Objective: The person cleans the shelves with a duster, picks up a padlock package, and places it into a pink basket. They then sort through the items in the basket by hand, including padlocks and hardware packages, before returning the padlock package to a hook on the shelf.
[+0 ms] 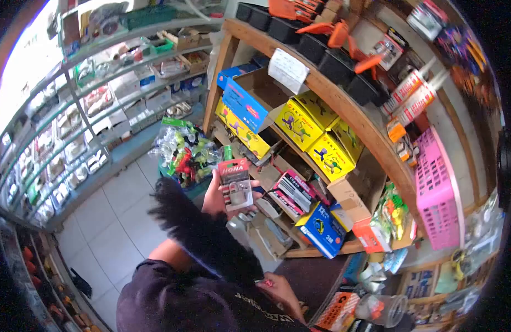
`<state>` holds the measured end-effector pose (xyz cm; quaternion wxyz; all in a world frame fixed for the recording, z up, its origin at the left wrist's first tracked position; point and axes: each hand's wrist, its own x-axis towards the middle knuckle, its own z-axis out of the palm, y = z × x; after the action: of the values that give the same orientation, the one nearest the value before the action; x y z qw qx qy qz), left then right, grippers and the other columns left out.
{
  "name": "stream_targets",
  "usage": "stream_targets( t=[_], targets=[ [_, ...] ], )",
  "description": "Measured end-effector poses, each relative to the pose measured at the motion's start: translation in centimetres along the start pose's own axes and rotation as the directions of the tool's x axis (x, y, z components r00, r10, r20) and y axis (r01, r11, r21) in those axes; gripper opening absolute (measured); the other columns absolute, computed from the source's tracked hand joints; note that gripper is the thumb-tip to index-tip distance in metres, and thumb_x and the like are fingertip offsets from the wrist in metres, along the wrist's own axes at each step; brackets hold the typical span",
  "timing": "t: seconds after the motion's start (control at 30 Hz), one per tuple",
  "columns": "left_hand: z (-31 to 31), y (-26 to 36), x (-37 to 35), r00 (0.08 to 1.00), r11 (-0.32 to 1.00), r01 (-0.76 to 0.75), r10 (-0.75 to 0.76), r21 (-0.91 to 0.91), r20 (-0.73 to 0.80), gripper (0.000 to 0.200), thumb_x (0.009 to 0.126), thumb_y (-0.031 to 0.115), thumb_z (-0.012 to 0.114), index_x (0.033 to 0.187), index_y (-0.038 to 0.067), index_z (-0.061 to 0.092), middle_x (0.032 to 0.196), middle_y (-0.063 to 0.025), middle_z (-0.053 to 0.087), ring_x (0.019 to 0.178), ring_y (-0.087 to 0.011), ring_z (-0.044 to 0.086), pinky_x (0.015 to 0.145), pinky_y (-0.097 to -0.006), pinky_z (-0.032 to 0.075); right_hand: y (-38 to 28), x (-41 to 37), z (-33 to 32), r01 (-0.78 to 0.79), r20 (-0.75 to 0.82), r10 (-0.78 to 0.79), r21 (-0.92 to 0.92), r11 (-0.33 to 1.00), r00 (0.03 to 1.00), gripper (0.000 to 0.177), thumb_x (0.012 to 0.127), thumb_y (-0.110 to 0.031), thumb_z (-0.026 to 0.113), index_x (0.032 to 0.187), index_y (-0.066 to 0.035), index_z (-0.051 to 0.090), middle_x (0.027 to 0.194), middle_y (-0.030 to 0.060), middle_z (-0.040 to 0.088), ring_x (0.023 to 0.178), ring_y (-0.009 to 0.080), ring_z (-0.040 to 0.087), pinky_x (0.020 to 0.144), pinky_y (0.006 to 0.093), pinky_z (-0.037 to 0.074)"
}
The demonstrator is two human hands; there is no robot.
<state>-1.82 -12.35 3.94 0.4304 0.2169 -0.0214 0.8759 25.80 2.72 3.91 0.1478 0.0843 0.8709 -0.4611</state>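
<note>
Left hand [213, 200] pinching flat red-and-clear plastic HONA blister pack [236, 185], thumb at its side, near brown wooden rack [344, 100]'s left edge. Right hand [286, 293] closed on black fluffy feather duster [211, 238].

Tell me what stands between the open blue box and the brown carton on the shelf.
In the head view, two yellow boxes stand there: one yellow box nearer the blue box, the other yellow box nearer the brown carton.
</note>
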Motion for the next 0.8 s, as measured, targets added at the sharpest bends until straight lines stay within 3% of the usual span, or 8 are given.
stream_targets(
  t=[0.17, 0.27, 0.3, 0.4, 0.43, 0.47, 0.63, 0.8],
  targets=[
    [3.9, -1.9, -1.6, 0.988, 0.999, -0.029, 0.022, -0.045, -0.151, 0.063, 0.088, 0.055, 0.030, 0.128, 0.007, 0.039, 0.127, -0.0142, 0.044, 0.115, -0.0285, 0.045, 0.101, -0.0417, 0.031, 3.2, -0.6, 2.7, -0.090, -0.115, 0.164, 0.481, 0.872, 0.980, 0.033, 0.080, -0.030, 0.065, 0.069, -0.003, 0.050, 0.056, 0.0013, 0.049, 0.055, 0.0096, 0.045, 0.052, 0.0272, 0.039],
    [5.2, -2.8, -0.7, 0.960, 0.844, 0.109, 0.049, 0.525, -0.277, 0.064, 0.087, 0.055, 0.033, 0.131, 0.008, 0.033, 0.129, -0.0174, 0.042, 0.115, -0.0341, 0.044, 0.094, -0.0481, 0.038, 1.4, -2.0, 2.0, -0.147, -0.040, 0.150, 0.077, 0.986, 0.988, 0.030, 0.083, -0.029, 0.061, 0.075, -0.003, 0.050, 0.058, 0.0019, 0.047, 0.055, 0.0101, 0.045, 0.052, 0.0280, 0.038],
    [5.3, -2.5, -0.3, 0.999, 0.993, 0.026, -0.023, 0.114, -0.033, 0.065, 0.086, 0.055, 0.035, 0.131, 0.008, 0.031, 0.128, -0.0186, 0.043, 0.111, -0.0358, 0.046, 0.089, -0.0483, 0.042, 1.0, -2.7, 2.1, -0.154, -0.051, 0.158, 0.081, 0.985, 0.986, 0.030, 0.083, -0.029, 0.061, 0.075, -0.003, 0.050, 0.058, 0.0019, 0.047, 0.055, 0.0101, 0.045, 0.052, 0.0280, 0.038],
    [6.1, -4.0, 0.8, 0.934, 0.976, 0.028, 0.052, 0.217, -0.354, 0.067, 0.086, 0.057, 0.034, 0.129, 0.007, 0.033, 0.122, -0.0185, 0.048, 0.105, -0.0349, 0.051, 0.085, -0.0459, 0.045, 0.9, -3.5, 1.0, -0.169, -0.176, 0.183, 0.092, 0.981, 0.967, 0.030, 0.082, -0.030, 0.062, 0.078, -0.003, 0.049, 0.061, 0.0034, 0.047, 0.055, 0.0122, 0.043, 0.052, 0.0290, 0.037],
    [6.7, -3.9, 1.1, 0.863, 0.998, 0.043, -0.016, 0.041, -0.504, 0.068, 0.086, 0.058, 0.033, 0.130, 0.006, 0.032, 0.121, -0.0188, 0.048, 0.103, -0.0346, 0.052, 0.084, -0.0454, 0.046, 1.3, -4.1, 1.0, -0.162, -0.161, 0.241, 0.393, 0.905, 0.957, 0.031, 0.082, -0.031, 0.062, 0.079, -0.003, 0.049, 0.061, 0.0039, 0.047, 0.055, 0.0131, 0.042, 0.053, 0.0297, 0.037],
    [2.9, -3.5, 0.4, 0.970, 0.991, 0.090, -0.110, -0.099, -0.219, 0.073, 0.084, 0.062, 0.032, 0.130, 0.005, 0.031, 0.123, -0.0193, 0.046, 0.104, -0.0334, 0.052, 0.084, -0.0465, 0.046, 1.8, -4.4, 0.9, -0.137, -0.126, 0.287, 0.656, 0.742, 0.950, 0.032, 0.081, -0.032, 0.063, 0.079, -0.002, 0.050, 0.061, 0.0043, 0.046, 0.055, 0.0141, 0.041, 0.053, 0.0305, 0.038],
    [4.1, -5.6, 2.2, 0.992, 0.991, 0.126, -0.127, 0.049, 0.017, 0.069, 0.085, 0.061, 0.028, 0.132, 0.011, 0.031, 0.127, -0.0216, 0.042, 0.108, -0.0392, 0.047, 0.085, -0.0518, 0.045, 2.8, -4.4, -0.5, 0.007, -0.066, -0.003, 0.068, 0.998, 0.998, 0.024, 0.082, -0.024, 0.063, 0.077, -0.002, 0.055, 0.062, -0.0010, 0.051, 0.051, 0.0067, 0.047, 0.046, 0.0242, 0.037],
    [4.0, -6.2, 0.5, 0.976, 0.989, 0.067, -0.092, -0.131, -0.197, 0.067, 0.085, 0.060, 0.029, 0.125, 0.008, 0.039, 0.123, -0.0156, 0.048, 0.104, -0.0339, 0.052, 0.090, -0.0454, 0.041, 4.3, -4.9, 1.8, -0.059, -0.092, 0.165, 0.681, 0.730, 0.982, 0.014, 0.087, -0.013, 0.055, 0.077, -0.004, 0.052, 0.061, 0.0000, 0.049, 0.053, 0.0082, 0.046, 0.048, 0.0235, 0.036]
  ],
)
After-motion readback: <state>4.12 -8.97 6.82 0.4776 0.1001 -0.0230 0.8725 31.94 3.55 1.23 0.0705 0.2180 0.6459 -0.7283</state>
